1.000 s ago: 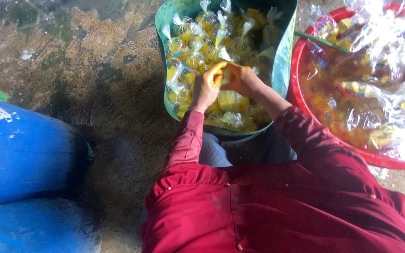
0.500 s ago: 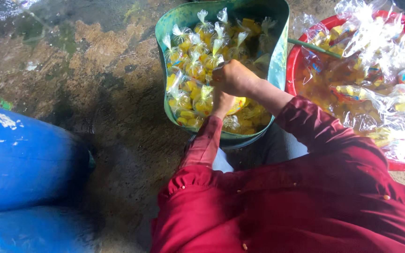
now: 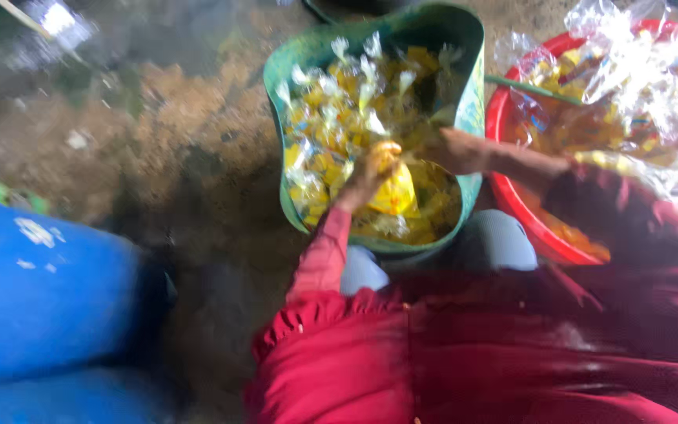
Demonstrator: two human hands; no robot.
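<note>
Hands met over the green basin, which was heaped with small tied bags of yellow snack. The left hand was closed around the neck of one yellow bag near the basin's front wall; the right hand, beside it, was too blurred to tell its grasp. I judged the thin plastic could slip or tear, and the overfull red tub right of the basin might spill.

Bare wet floor open at 10 o'clock, blue drum blocking 8 o'clock, green basin and red tub crowding 12 to 2 o'clock.
</note>
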